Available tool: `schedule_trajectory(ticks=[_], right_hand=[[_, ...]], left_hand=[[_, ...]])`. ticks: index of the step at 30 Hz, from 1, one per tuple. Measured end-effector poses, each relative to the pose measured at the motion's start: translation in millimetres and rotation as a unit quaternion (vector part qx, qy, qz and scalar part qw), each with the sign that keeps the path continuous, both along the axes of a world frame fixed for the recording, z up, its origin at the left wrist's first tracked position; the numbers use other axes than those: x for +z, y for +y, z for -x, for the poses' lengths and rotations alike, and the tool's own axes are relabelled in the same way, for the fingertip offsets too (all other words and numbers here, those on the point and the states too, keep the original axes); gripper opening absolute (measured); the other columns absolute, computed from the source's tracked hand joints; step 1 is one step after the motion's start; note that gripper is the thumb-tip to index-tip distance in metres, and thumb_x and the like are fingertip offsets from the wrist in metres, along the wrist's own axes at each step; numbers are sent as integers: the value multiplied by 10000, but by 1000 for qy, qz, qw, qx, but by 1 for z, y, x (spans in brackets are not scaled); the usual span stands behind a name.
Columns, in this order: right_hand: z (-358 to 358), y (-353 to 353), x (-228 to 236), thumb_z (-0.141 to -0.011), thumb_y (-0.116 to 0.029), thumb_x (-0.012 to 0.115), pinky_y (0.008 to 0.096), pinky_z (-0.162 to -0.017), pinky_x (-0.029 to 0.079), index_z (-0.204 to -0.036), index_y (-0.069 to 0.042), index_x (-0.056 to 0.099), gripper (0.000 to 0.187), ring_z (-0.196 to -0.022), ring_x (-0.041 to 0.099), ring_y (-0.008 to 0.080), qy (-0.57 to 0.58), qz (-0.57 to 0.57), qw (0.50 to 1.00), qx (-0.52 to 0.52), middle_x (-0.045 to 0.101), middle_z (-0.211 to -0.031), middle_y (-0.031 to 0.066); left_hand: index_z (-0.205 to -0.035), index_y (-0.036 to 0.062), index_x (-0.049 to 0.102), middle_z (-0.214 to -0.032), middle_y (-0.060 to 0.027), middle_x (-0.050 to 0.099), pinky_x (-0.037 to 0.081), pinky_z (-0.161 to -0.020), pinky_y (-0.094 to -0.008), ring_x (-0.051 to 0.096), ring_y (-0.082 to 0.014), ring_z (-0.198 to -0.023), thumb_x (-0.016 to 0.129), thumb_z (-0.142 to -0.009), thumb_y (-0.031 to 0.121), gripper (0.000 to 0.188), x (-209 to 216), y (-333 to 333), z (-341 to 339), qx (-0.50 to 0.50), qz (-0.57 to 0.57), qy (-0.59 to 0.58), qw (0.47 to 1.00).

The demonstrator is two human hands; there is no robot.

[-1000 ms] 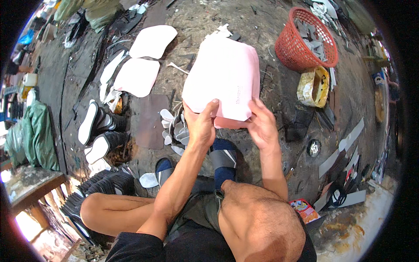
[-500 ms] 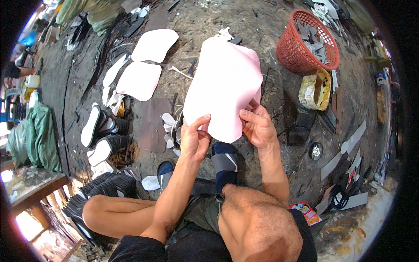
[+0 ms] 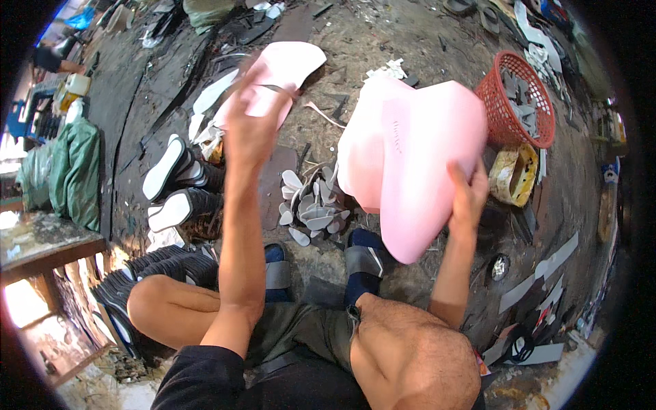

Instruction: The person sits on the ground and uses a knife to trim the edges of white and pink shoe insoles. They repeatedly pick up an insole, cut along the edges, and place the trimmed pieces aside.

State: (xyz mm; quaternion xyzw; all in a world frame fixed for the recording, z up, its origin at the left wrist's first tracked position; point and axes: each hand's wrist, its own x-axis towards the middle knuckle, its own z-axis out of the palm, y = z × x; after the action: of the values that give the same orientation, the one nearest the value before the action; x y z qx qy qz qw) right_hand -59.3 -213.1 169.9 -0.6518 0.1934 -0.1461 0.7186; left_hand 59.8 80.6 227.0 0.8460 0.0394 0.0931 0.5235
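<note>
My right hand [image 3: 467, 201] grips the edge of a pink sheet [image 3: 430, 157], thumb on the near face and fingers behind. The sheet is thin, bends over on itself and hangs tilted in front of my right foot; another pink layer [image 3: 365, 137] lies behind its left side. My left hand [image 3: 254, 126] is stretched out to the far left, blurred, fingers and thumb apart. It is over two pale pink pieces [image 3: 297, 61] lying on the floor; whether it touches them I cannot tell. Between my feet and the sheet lies a pile of small grey and white oval pieces [image 3: 316, 205].
A red mesh basket [image 3: 492, 89] of grey scraps stands at the right, beside a yellowish tin [image 3: 504, 183]. Black-and-white soles [image 3: 171, 212] are stacked at the left, near a green sack [image 3: 75, 178] and a low wooden bench [image 3: 51, 249]. Grey strips [image 3: 540, 273] lie at the right.
My left hand has let go of the pink sheet and moved out to the far left. My right hand has swung the sheet to the right and turned it. The view has shifted too.
</note>
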Motion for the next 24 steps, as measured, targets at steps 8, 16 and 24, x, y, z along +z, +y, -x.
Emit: schedule_trajectory(ticks=[8, 16, 24], right_hand=[[1, 10, -56, -861, -274, 758, 460, -948, 450, -1481, -23, 421, 750, -1123, 570, 311, -11, 539, 825, -170, 610, -1248, 168], [-11, 107, -18, -837, -169, 798, 254, -609, 517, -1364, 27, 542, 618, -788, 652, 144, -17, 73, 972, 222, 691, -1069, 117], [27, 132, -53, -816, -166, 780, 395, -780, 562, -1267, -29, 603, 503, -879, 702, 332, -94, 350, 905, 223, 713, -1016, 157]], left_hand=[[-1083, 36, 757, -948, -64, 757, 527, -796, -298, 695, -195, -857, 677, -865, 134, 251, -195, 44, 44, -92, -256, 236, 933], [-1065, -44, 740, -897, -85, 737, 529, -751, -269, 674, -133, -814, 695, -866, 72, 236, -105, 7, 92, -77, 310, 212, 923], [-1058, -61, 699, -920, -93, 710, 585, -755, -328, 680, -155, -790, 661, -899, 33, 189, -116, 63, 77, 90, 250, 49, 963]])
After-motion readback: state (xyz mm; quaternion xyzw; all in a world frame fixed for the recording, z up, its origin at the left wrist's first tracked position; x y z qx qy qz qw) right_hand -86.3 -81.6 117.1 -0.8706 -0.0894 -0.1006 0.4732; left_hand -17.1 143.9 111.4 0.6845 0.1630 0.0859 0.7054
